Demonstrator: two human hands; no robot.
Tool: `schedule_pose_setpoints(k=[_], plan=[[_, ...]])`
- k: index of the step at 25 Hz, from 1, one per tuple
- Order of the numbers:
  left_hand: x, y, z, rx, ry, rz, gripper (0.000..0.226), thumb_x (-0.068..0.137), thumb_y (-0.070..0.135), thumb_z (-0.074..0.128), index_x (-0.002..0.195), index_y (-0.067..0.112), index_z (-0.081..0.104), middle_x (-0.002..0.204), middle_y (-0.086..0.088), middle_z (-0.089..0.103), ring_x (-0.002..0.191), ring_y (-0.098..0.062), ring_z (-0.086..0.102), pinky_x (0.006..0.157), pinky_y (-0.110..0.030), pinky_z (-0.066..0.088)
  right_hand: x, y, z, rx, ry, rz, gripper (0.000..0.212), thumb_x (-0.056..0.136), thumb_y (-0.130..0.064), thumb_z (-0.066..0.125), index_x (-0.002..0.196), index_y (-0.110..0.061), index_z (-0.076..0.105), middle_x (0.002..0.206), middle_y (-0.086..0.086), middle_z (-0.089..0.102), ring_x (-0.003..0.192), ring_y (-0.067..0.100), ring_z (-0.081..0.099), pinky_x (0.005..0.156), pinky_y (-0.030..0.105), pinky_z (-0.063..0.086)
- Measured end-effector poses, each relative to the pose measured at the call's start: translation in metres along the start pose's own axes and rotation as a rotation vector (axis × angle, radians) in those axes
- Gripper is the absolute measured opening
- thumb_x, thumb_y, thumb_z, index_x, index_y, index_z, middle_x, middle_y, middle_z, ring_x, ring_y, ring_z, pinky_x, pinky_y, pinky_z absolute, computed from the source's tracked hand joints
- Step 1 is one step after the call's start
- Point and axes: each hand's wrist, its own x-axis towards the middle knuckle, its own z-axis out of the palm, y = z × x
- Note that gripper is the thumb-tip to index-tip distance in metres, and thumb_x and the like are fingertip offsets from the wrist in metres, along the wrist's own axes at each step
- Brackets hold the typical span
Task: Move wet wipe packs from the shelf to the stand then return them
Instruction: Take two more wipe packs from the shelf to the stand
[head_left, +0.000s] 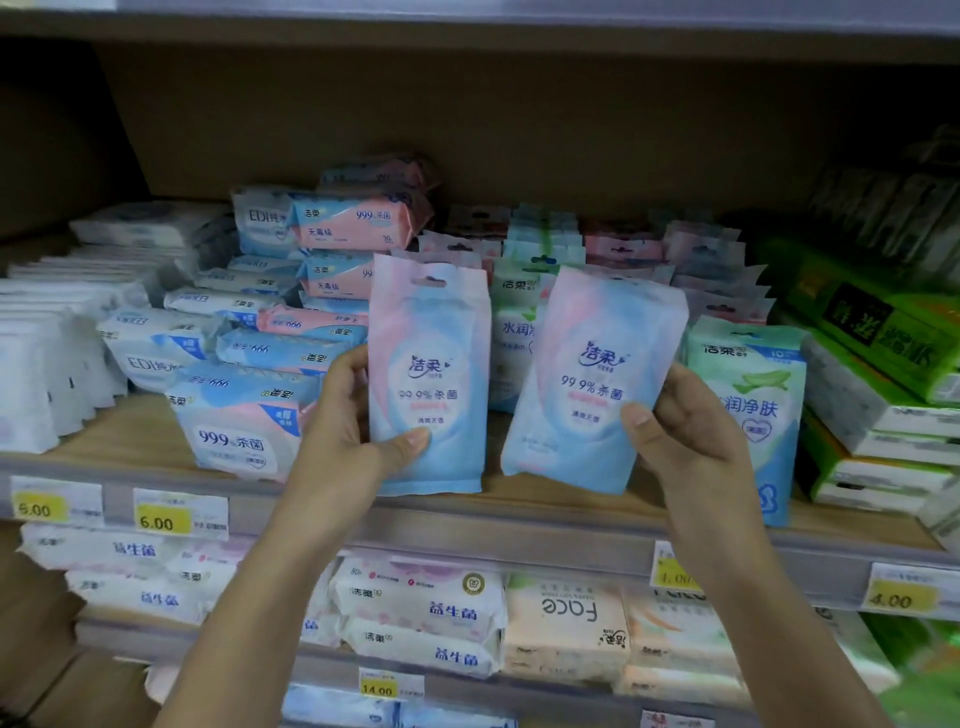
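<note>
Now both hands hold pink-and-blue wipe packs upright just above the shelf's front edge: left hand grips the left pack, right hand the tilted right pack.

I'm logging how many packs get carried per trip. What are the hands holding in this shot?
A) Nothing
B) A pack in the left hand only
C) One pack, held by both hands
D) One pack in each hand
D: the left hand grips an upright pack and the right hand grips a separate tilted pack.
</note>
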Motion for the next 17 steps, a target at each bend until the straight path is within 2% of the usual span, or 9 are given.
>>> schedule_pose_setpoints(k=[4,7,9,10,11,12,14,15,17], plan=[[-0.006,-0.006,0.027,-0.039,-0.069,-0.042,0.051,0.085,-0.014,0.055,0.114,0.027,0.045,0.096,0.017,0.070,0.090,0.005,0.064,0.082,-0.017,0.052,-0.003,0.012,0.012,-0.068,-0.121,0.017,0.040,0.083,-0.012,0.054,0.124,-0.013,0.054,0.113,-0.005,0.070,0.109,0.013,0.064,0.087,0.026,0.053],[-0.021,-0.002,0.045,0.020,-0.075,-0.038,0.027,0.096,0.024,0.037,0.122,0.033,0.038,0.114,0.021,0.058,0.098,0.019,0.053,0.092,-0.008,0.042,-0.005,0.021,0.018,-0.226,-0.107,0.026,0.031,0.092,-0.013,0.055,0.118,-0.029,0.057,0.113,-0.009,0.070,0.108,0.009,0.064,0.093,0.035,0.053],[-0.021,0.001,0.053,0.008,-0.053,-0.032,0.039,0.089,0.044,0.029,0.126,0.034,0.037,0.126,0.020,0.052,0.107,0.018,0.050,0.093,-0.007,0.039,-0.006,0.024,0.019,-0.298,-0.120,0.009,0.033,0.093,-0.013,0.054,0.117,-0.036,0.057,0.114,-0.009,0.069,0.109,0.009,0.063,0.094,0.040,0.052],[-0.020,0.000,0.053,-0.002,-0.048,-0.038,0.037,0.090,0.044,0.026,0.124,0.034,0.038,0.128,0.019,0.052,0.108,0.014,0.051,0.093,-0.008,0.040,-0.007,0.024,0.020,-0.298,-0.124,0.006,0.034,0.093,-0.013,0.054,0.115,-0.038,0.057,0.114,-0.009,0.069,0.109,0.010,0.063,0.094,0.041,0.052],[-0.017,-0.001,0.052,-0.016,-0.040,-0.057,0.029,0.094,0.039,0.029,0.121,0.033,0.039,0.129,0.017,0.053,0.107,0.008,0.054,0.092,-0.011,0.041,-0.007,0.024,0.021,-0.295,-0.121,0.001,0.034,0.092,-0.013,0.055,0.113,-0.039,0.058,0.114,-0.009,0.069,0.109,0.011,0.063,0.093,0.041,0.052],[-0.015,-0.002,0.052,-0.003,-0.051,-0.065,0.023,0.096,0.032,0.041,0.119,0.032,0.037,0.129,0.017,0.054,0.105,0.005,0.056,0.090,-0.013,0.044,-0.008,0.023,0.022,-0.297,-0.114,-0.014,0.034,0.091,-0.012,0.056,0.112,-0.038,0.058,0.114,-0.009,0.069,0.108,0.011,0.063,0.093,0.041,0.052],[-0.016,-0.004,0.055,0.057,-0.132,0.021,0.058,0.079,0.023,0.072,0.119,0.035,0.031,0.117,0.036,0.053,0.107,0.008,0.055,0.087,-0.012,0.047,-0.009,0.022,0.024,-0.304,-0.116,-0.052,0.036,0.090,-0.009,0.055,0.114,-0.037,0.056,0.116,-0.009,0.068,0.110,0.008,0.062,0.095,0.037,0.051],[-0.017,-0.005,0.055,0.099,-0.139,0.047,0.067,0.072,0.019,0.076,0.118,0.035,0.029,0.109,0.044,0.051,0.107,0.012,0.054,0.084,-0.009,0.046,-0.009,0.022,0.025,-0.305,-0.119,-0.067,0.036,0.090,-0.011,0.056,0.117,-0.036,0.055,0.119,-0.009,0.066,0.113,0.006,0.060,0.096,0.033,0.050],[-0.015,-0.008,0.055,0.131,-0.119,0.064,0.069,0.070,0.008,0.078,0.114,0.032,0.030,0.102,0.047,0.049,0.103,0.019,0.051,0.080,-0.005,0.044,-0.005,0.021,0.023,-0.323,-0.116,-0.098,0.038,0.088,-0.017,0.056,0.122,-0.034,0.051,0.124,-0.011,0.063,0.118,0.004,0.056,0.099,0.028,0.047]])
